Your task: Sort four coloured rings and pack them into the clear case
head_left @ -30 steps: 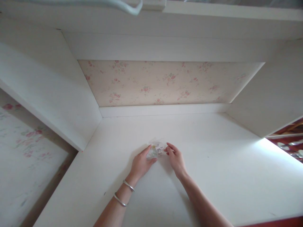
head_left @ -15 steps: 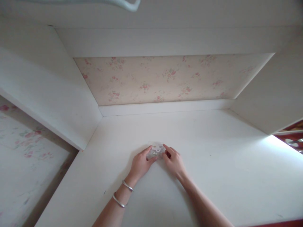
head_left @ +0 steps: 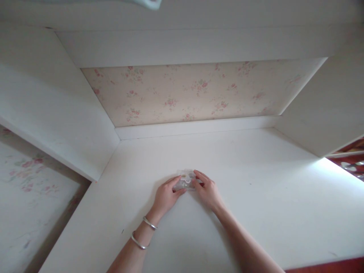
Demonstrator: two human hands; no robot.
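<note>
On white tabletop, small clear plastic container, held from both sides: left hand bracketing its left end between thumb and fingers, right hand closed on the right, probably for steadiness.

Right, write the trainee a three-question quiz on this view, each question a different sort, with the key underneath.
1. Multiple choice: what pattern is on the wallpaper beyond the white tabletop?
A) stripes
B) flowers
C) checks

2. Short answer: which arm, left or right, wears the two silver bangles?

3. True or false: the left hand and the right hand are both touching the clear plastic case.

Key:
1. B
2. The left
3. True
</note>
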